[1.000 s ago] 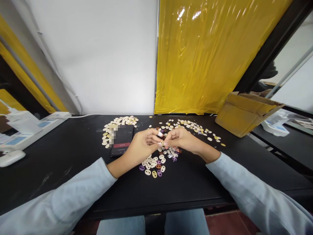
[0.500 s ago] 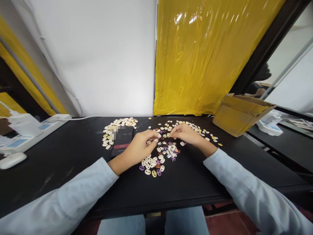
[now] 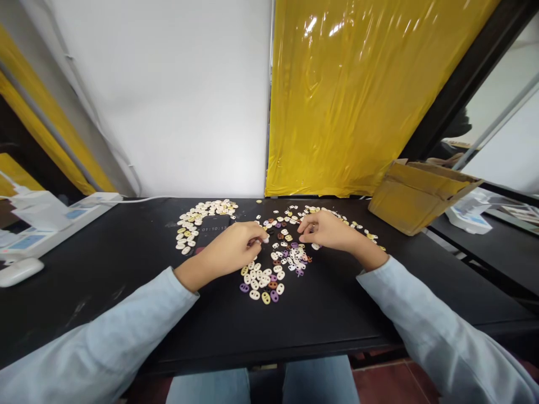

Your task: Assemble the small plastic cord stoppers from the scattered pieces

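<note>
Small oval two-hole pieces in white, yellow, purple and brown lie scattered on the black table point(image 3: 320, 314), with one loose pile point(image 3: 269, 278) between my hands. My left hand point(image 3: 233, 249) is curled, its thumb and fingers pinched on a small white piece point(image 3: 264, 239) just above the pile. My right hand point(image 3: 330, 231) rests low over the scattered pieces, fingertips drawn together and touching the table near several of them point(image 3: 295, 224). Whether it holds one is hidden. A black phone point(image 3: 213, 229) lies behind my left hand, partly covered by it.
A second pile of mostly white pieces point(image 3: 193, 216) sits left of the phone, a yellowish scatter point(image 3: 349, 223) at the right. An open cardboard box point(image 3: 421, 193) stands at the back right. White devices point(image 3: 59, 213) and a white mouse point(image 3: 19, 270) lie at the left. Yellow plastic sheeting point(image 3: 357, 95) hangs behind.
My hands were joined on one piece above the pile. They have since parted and dropped to the table, the left drawing back left, the right settling among the scattered pieces.
</note>
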The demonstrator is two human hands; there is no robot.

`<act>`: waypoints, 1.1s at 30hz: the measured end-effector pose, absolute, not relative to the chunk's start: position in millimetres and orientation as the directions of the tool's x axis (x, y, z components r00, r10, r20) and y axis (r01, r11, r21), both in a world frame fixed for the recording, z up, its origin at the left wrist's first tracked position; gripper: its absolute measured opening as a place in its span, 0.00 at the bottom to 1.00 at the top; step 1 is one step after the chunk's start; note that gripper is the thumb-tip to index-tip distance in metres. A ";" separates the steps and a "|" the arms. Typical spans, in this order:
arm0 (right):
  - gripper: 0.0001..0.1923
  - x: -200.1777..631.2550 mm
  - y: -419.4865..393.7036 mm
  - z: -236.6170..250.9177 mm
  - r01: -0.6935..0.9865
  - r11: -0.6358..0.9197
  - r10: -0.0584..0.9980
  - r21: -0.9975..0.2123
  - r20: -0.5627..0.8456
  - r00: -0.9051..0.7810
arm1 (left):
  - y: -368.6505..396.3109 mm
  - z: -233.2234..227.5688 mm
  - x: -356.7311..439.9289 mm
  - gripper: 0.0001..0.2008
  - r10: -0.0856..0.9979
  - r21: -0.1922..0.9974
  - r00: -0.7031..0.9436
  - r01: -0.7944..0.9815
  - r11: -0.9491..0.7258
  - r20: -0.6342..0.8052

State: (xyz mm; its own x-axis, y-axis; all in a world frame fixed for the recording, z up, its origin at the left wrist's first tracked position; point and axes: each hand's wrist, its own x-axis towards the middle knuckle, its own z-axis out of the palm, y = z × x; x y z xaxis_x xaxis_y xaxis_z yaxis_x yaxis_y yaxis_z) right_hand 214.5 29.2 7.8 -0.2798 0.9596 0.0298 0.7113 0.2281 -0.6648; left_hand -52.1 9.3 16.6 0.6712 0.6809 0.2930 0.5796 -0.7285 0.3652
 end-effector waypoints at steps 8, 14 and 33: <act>0.06 209.0 23.4 9.0 0.693 0.353 0.912 -0.628 0.067 -0.405 | 7.1 11.1 -49.7 0.12 0.595 0.397 0.765 0.481 -0.782 0.245; 0.05 201.7 20.1 2.4 0.618 0.448 0.861 -0.646 0.125 -0.494 | 5.7 -0.9 -42.1 0.11 0.543 0.378 0.800 0.434 -0.818 0.255; 0.05 196.2 14.8 0.1 0.622 0.455 0.829 -0.637 0.048 -0.557 | 7.5 -10.7 -36.9 0.02 0.796 0.774 0.543 0.371 -0.513 0.268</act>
State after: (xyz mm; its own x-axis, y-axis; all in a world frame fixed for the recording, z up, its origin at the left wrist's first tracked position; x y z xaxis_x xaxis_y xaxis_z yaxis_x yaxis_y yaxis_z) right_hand 196.2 14.8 0.1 -0.5572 0.8290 0.0481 0.6223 0.4552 -0.6369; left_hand -36.9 7.5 -10.7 0.5425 0.7962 0.2678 0.3707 -0.5130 0.7742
